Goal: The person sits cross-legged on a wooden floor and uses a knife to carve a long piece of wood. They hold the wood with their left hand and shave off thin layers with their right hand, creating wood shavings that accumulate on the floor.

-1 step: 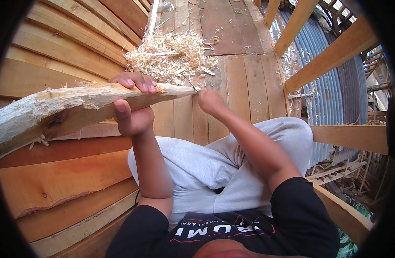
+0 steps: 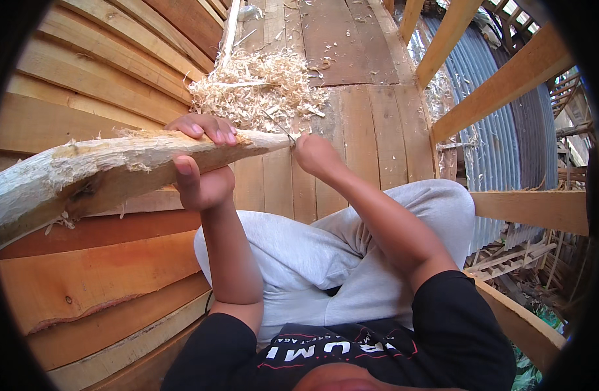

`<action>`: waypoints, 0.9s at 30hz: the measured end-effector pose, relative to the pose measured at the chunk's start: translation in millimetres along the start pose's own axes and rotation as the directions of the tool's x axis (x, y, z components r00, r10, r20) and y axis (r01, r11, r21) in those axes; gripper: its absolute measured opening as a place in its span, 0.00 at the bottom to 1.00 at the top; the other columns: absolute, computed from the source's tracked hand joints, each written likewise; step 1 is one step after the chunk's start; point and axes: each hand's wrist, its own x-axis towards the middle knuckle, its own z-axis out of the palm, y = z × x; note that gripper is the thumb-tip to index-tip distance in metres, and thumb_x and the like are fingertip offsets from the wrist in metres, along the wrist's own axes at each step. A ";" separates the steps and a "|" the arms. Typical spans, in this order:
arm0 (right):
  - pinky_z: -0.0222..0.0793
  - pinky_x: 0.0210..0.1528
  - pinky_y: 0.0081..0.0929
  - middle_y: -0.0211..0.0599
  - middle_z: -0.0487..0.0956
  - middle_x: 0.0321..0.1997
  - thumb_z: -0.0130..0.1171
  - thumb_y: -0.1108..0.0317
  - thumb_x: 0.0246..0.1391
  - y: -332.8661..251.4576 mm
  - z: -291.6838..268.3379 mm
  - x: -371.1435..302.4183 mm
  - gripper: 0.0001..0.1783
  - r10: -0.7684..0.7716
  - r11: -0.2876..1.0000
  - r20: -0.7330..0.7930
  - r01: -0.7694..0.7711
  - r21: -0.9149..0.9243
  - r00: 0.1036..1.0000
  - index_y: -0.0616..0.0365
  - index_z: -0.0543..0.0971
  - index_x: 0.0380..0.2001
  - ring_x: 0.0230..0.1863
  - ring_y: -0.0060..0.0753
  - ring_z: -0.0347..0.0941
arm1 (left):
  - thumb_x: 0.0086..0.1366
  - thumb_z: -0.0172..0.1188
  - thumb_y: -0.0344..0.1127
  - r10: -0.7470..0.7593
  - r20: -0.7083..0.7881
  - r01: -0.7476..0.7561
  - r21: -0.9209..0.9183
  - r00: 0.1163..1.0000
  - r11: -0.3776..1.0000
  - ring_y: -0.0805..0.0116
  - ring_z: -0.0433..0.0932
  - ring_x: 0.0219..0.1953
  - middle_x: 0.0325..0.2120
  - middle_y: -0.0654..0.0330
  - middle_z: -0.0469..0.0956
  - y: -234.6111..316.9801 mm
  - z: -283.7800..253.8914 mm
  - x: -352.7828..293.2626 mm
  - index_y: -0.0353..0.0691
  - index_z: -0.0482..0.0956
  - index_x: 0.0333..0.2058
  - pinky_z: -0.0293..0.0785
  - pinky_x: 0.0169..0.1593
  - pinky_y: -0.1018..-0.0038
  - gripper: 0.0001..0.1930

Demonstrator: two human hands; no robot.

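A long, rough piece of pale wood (image 2: 110, 163) slants in from the left edge and narrows to a point near the middle. My left hand (image 2: 209, 188) is closed round it, with fingers over the top and thumb on the near side. At the wood's pointed tip, my right hand (image 2: 314, 154) is a fist closed on a knife. The handle is hidden inside the fist. Its thin dark blade (image 2: 282, 129) points up and left, lying against or just beside the tip; I cannot tell whether they touch.
A heap of curled wood shavings (image 2: 257, 91) lies on the plank floor (image 2: 361, 130) beyond the wood. Board walling (image 2: 97, 274) runs along my left. On the right are wooden rails (image 2: 495, 85) with corrugated metal sheets (image 2: 495, 124) outside. My crossed legs (image 2: 293, 254) are beneath my arms.
My right hand and the knife have shifted slightly left along the tip. The wood's thick left end sits a little lower. My left hand keeps its hold.
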 end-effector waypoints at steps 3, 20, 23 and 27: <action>0.66 0.51 0.54 0.70 0.77 0.37 0.32 0.55 0.64 -61.5 -25.3 -18.8 0.32 0.020 1.000 0.070 -0.021 0.013 0.997 0.73 0.79 0.30 0.42 0.70 0.74 | 0.60 0.58 0.57 0.033 0.000 -0.033 -0.008 0.999 0.999 0.64 0.69 0.29 0.27 0.55 0.69 3.1 -8.6 -0.4 0.40 0.67 0.39 0.67 0.40 0.65 0.25; 0.70 0.45 0.54 0.69 0.77 0.31 0.36 0.58 0.63 20.9 5.8 2.4 0.28 0.008 0.999 -0.044 -0.009 -0.033 0.999 0.72 0.79 0.27 0.36 0.68 0.75 | 0.62 0.57 0.60 0.039 0.114 -0.022 -0.147 0.993 0.989 0.63 0.69 0.28 0.26 0.58 0.68 -3.9 -42.3 9.5 0.43 0.66 0.38 0.66 0.39 0.64 0.25; 0.68 0.47 0.55 0.72 0.76 0.32 0.34 0.57 0.63 -16.9 -8.7 -14.3 0.30 -0.045 0.997 0.031 0.047 -0.066 0.998 0.74 0.78 0.27 0.39 0.70 0.74 | 0.62 0.57 0.60 0.060 0.173 -0.034 -0.148 0.983 0.988 0.62 0.70 0.28 0.26 0.57 0.69 -2.1 -50.1 8.8 0.42 0.66 0.39 0.67 0.39 0.63 0.25; 0.66 0.48 0.55 0.71 0.77 0.33 0.33 0.57 0.63 -95.8 -38.8 -49.1 0.31 -0.024 1.000 0.125 0.025 -0.011 0.992 0.75 0.78 0.27 0.40 0.72 0.73 | 0.62 0.56 0.60 0.066 0.206 -0.038 -0.138 0.976 0.990 0.62 0.71 0.29 0.27 0.57 0.69 2.5 -53.4 3.1 0.42 0.67 0.40 0.67 0.40 0.63 0.26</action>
